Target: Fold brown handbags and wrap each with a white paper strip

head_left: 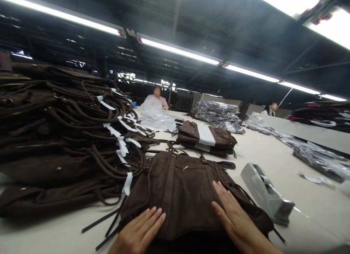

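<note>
A dark brown handbag (pixel 191 195) lies flat on the table in front of me, with a short zip and a brass-coloured pull near its top. My left hand (pixel 140 230) rests on its lower left part, fingers stretched out flat. On the right part of the bag, my right hand (pixel 232 214) also lies flat, its thumb apart from the fingers. Neither hand grips anything. The bag's handles point away from me, and thin dark straps stick out at its lower left.
Left stands a tall pile of brown bags (pixel 68 137) with white paper tags. A grey tape dispenser (pixel 268 195) sits at right. Behind are brown bags with a white band (pixel 206 135), clear plastic bags (pixel 158 119) and plastic-wrapped packages (pixel 217 113). A person (pixel 157 99) is across the table.
</note>
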`<state>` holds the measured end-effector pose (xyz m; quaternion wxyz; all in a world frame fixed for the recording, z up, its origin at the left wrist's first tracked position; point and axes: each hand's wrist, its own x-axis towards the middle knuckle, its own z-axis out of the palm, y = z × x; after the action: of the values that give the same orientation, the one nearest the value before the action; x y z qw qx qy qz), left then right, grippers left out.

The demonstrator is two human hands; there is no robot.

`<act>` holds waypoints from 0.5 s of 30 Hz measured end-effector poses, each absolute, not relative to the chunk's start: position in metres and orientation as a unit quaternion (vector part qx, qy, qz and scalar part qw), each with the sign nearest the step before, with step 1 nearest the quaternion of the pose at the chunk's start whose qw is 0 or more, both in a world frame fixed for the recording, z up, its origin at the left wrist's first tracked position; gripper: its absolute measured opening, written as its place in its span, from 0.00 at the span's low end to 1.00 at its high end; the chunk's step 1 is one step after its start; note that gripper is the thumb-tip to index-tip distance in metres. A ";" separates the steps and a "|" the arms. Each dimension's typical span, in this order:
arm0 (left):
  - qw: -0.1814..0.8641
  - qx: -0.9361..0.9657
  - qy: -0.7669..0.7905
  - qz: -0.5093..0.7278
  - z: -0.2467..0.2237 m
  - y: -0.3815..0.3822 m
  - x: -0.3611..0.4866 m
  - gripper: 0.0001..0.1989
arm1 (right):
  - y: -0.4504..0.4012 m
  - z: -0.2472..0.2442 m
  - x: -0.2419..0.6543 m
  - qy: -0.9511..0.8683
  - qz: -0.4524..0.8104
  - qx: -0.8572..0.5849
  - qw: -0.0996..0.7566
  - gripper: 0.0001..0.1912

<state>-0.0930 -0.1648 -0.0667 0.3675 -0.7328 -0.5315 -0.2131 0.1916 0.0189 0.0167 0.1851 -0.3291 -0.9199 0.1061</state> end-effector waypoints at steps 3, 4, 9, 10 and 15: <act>0.367 -0.733 -0.531 -0.216 -0.068 -0.164 -0.092 0.23 | -0.001 0.072 0.184 -0.923 0.042 -0.243 0.294 0.34; 0.367 -0.733 -0.530 -0.215 -0.068 -0.163 -0.092 0.23 | -0.004 0.079 0.182 -0.921 0.024 -0.224 0.319 0.35; 0.351 -0.740 -0.532 -0.216 -0.061 -0.171 -0.090 0.22 | 0.025 -0.001 0.191 -0.913 0.042 -0.319 0.250 0.37; 0.349 -0.740 -0.533 -0.215 -0.058 -0.174 -0.089 0.22 | 0.033 -0.027 0.196 -0.908 0.082 -0.355 0.205 0.37; 0.312 -0.693 -0.613 -0.216 -0.042 -0.194 -0.088 0.23 | 0.054 -0.089 0.219 -0.889 0.178 -0.395 0.145 0.38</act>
<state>-0.0884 -0.1937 -0.0424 0.3120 -0.6931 -0.6129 -0.2161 0.2187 0.0540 -0.0888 0.1447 -0.3954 -0.8894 0.1779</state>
